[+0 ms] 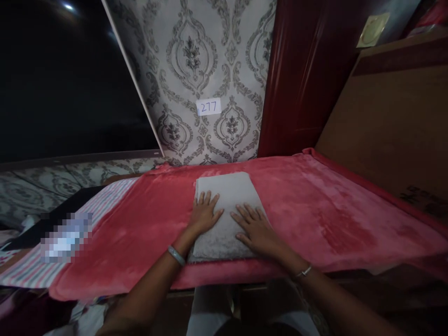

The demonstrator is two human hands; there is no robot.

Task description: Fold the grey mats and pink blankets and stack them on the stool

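Observation:
A folded grey cloth (224, 238), perhaps a towel, lies flat on a red plush blanket (161, 224). My left hand (204, 213) rests on the cloth's left side, palm down with fingers spread. On its right side my right hand (255, 228) lies flat too, fingers apart and pointing up and left. Both hands touch the top of the cloth and neither grips it. The cloth's layers show along its front and left edges.
A large dark screen (70, 79) stands at the left, above a striped cloth (115, 189). Behind the blanket is a patterned wall (191, 56) with a paper label (209, 107) reading 277. A brown board (395, 112) rises on the right. The blanket's front edge hangs close to me.

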